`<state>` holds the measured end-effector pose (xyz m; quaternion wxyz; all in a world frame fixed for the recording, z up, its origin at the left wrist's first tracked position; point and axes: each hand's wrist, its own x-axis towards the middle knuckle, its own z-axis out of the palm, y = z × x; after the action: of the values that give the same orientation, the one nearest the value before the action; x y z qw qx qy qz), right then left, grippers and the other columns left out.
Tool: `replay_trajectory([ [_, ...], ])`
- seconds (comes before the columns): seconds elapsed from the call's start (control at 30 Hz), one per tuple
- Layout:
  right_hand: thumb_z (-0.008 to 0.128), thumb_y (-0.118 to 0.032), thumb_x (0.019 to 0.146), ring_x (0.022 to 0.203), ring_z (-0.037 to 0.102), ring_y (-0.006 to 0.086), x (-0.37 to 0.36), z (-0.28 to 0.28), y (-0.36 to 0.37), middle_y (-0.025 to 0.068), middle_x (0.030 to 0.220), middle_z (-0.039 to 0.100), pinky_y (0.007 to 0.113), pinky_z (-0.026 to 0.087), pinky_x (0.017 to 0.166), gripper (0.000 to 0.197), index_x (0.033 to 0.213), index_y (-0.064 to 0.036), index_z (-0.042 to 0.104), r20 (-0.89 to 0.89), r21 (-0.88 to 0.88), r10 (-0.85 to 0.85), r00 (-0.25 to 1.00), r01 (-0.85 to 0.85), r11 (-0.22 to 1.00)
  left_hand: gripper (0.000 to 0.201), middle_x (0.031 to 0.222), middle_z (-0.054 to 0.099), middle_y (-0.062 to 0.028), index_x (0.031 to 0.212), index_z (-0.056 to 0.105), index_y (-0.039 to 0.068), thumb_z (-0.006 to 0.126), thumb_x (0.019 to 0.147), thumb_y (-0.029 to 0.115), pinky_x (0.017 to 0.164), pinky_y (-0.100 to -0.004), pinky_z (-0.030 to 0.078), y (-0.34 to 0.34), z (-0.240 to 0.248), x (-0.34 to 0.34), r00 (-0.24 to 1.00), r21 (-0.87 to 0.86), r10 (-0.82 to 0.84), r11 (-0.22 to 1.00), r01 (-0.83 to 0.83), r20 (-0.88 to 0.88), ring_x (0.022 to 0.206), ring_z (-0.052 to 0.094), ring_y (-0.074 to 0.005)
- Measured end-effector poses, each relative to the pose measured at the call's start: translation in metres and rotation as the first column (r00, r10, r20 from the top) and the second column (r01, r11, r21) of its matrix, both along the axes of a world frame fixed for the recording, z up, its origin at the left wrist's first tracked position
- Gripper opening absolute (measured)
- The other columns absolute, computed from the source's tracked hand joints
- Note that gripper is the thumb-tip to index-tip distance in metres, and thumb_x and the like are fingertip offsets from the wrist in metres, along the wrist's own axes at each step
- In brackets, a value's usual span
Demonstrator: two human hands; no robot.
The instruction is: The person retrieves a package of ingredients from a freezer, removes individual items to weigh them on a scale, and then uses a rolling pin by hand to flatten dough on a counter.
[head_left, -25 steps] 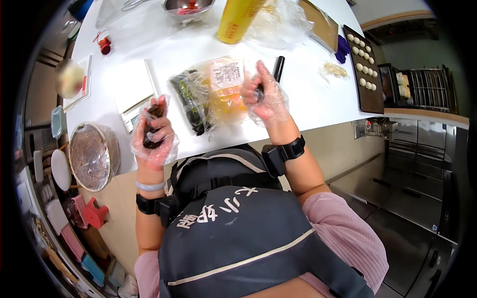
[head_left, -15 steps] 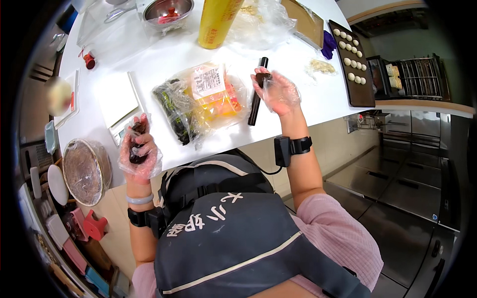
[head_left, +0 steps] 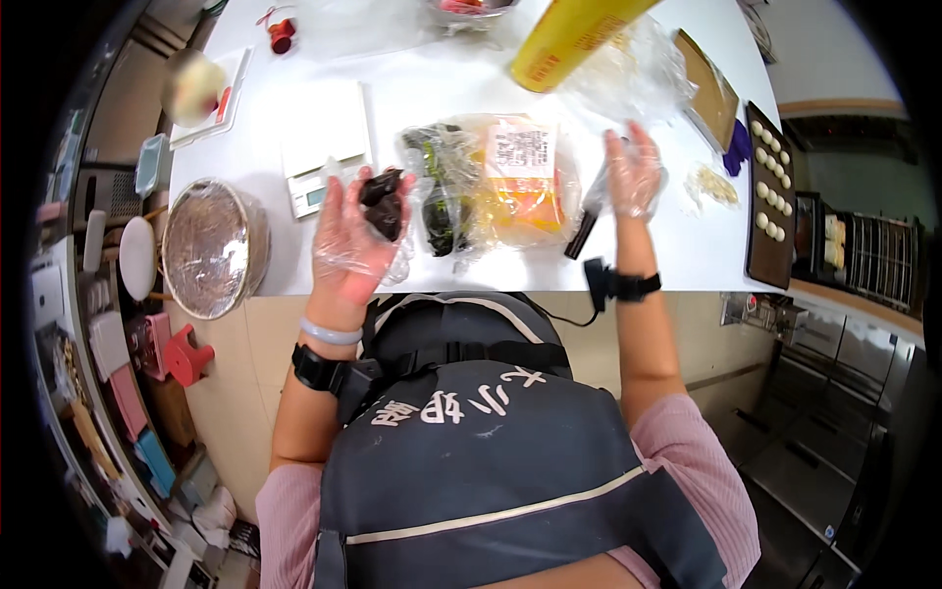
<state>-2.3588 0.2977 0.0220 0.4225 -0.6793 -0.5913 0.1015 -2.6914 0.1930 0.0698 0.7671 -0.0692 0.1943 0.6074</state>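
My left hand [head_left: 351, 231], in a clear plastic glove, cradles a lump of dark brown paste [head_left: 386, 206] in its palm and curled fingers. It is beside the kitchen scale [head_left: 326, 133]. To the right, my right hand [head_left: 634, 177], gloved the same way, has its fingers apart and no paste showing in it. Under its wrist side lies a black rod [head_left: 583, 234], partly covered by the hand. Between my hands are a clear bag of orange-yellow food [head_left: 530, 206] with a white label and a plastic-wrapped dark green bundle [head_left: 439, 196].
A film-covered round basket [head_left: 216, 250] stands at the left table edge. Behind are a yellow roll [head_left: 569, 44], crumpled plastic [head_left: 643, 74] and a metal bowl [head_left: 476, 14]. At right, a dark tray [head_left: 761, 250] holds several white dough balls. A blurred pale lump [head_left: 193, 88] is by a white-and-red scale.
The view has shifted, so the table things sit further right. The dark piece that was in my right hand's fingers no longer shows there. My left hand has turned its palm up more.
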Motion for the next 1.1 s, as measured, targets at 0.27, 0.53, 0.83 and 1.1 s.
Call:
replay_trajectory([
  [0.27, 0.073, -0.026, 0.066, 0.095, 0.054, 0.0253, -0.216, 0.052, -0.067, 0.0136, 0.101, 0.052, 0.034, 0.044, 0.083, 0.04, 0.098, -0.0077, 0.057, -0.215, -0.028, 0.744, 0.633, -0.765, 0.643, 0.02, 0.104, 0.055, -0.0134, 0.1, 0.053, 0.001, 0.053, 0.085, 0.013, 0.093, -0.0381, 0.039, 0.0, -0.015, -0.004, 0.987, 0.033, 0.16, 0.986, -0.161, 0.026, 0.104, 0.05, -0.0269],
  [0.53, 0.059, -0.018, 0.084, 0.069, 0.054, 0.0134, -0.263, 0.039, -0.037, 0.0087, 0.086, 0.059, 0.026, 0.046, 0.06, 0.02, 0.096, -0.002, 0.057, -0.976, -0.194, -0.179, 0.128, -0.884, 0.425, 0.016, 0.101, 0.055, -0.0182, 0.096, 0.053, -0.005, 0.054, 0.08, -0.004, 0.092, -0.0397, 0.042, -0.021, -0.044, -0.075, 0.824, -0.114, 0.553, 0.833, -0.541, 0.124, 0.102, 0.05, -0.0327],
  [0.83, 0.059, -0.042, 0.081, 0.1, 0.055, 0.0234, -0.347, -0.029, 0.034, 0.0135, 0.114, 0.054, 0.033, 0.044, 0.086, 0.049, 0.114, -0.0068, 0.053, 0.154, -0.423, 0.68, 0.717, -0.574, 0.701, 0.026, 0.114, 0.051, -0.0197, 0.11, 0.052, -0.005, 0.052, 0.084, 0.001, 0.085, -0.0348, 0.049, -0.058, -0.046, -0.115, 0.824, 0.003, 0.559, 0.827, -0.562, 0.094, 0.108, 0.051, -0.0273],
  [1.1, 0.047, -0.052, 0.083, 0.113, 0.047, 0.033, -0.33, -0.009, 0.076, 0.0191, 0.125, 0.047, 0.037, 0.035, 0.097, 0.061, 0.121, -0.0033, 0.047, -0.023, -0.328, 0.525, 0.851, -0.503, 0.8, 0.021, 0.096, 0.06, -0.0156, 0.102, 0.057, -0.003, 0.053, 0.081, -0.004, 0.078, -0.0295, 0.054, -0.081, -0.067, -0.133, 0.853, -0.008, 0.486, 0.87, -0.494, 0.189, 0.092, 0.059, -0.0233],
])
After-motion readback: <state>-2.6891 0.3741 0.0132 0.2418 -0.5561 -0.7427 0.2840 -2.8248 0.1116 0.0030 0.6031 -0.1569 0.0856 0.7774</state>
